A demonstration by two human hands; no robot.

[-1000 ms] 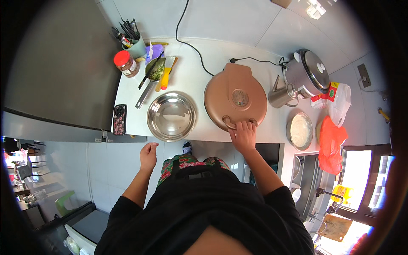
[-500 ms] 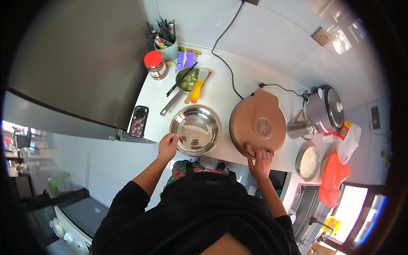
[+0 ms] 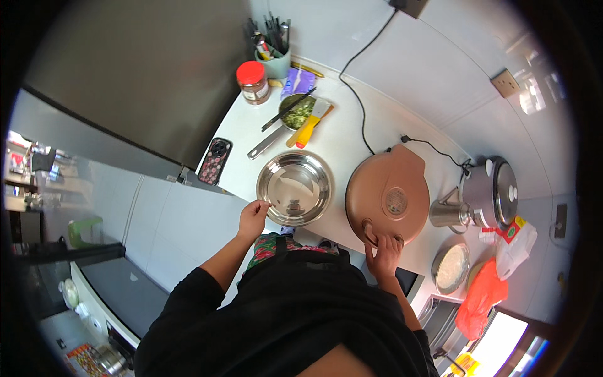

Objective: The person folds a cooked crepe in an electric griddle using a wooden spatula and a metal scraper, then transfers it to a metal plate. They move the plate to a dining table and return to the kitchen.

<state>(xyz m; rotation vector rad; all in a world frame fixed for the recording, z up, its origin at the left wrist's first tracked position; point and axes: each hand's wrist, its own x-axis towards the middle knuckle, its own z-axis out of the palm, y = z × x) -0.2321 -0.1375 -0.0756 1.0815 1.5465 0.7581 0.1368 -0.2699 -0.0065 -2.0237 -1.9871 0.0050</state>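
A shiny round steel basin (image 3: pixel 295 179) sits near the counter's front edge. At its near-left rim is my left hand (image 3: pixel 253 220), with thumb and fingers pinched together; the exact contact is partly hidden. To the right of the basin stands a round copper-brown electric griddle (image 3: pixel 377 182), its lid down. My right hand (image 3: pixel 384 256) is at the front of the lid, fingers curled over the loop handle (image 3: pixel 370 232). Beyond the basin, a small long-handled pan (image 3: pixel 298 116) holds chopped greens. Black chopsticks (image 3: pixel 286 112) and a yellow-handled scraper (image 3: pixel 308 129) lie across it.
A phone (image 3: pixel 215 162) lies at the counter's left edge. Behind are a red-lidded jar (image 3: pixel 253 85) and a utensil holder (image 3: pixel 273 64). On the right stand a steel pitcher (image 3: pixel 447 215), a cooker (image 3: pixel 482 191), a bowl of white stuff (image 3: pixel 452 267) and a red bag (image 3: pixel 482 301).
The view has turned a little, so the counter's things appear shifted mostly rightward. Both hands stay at the same places, by the basin rim and the griddle handle.
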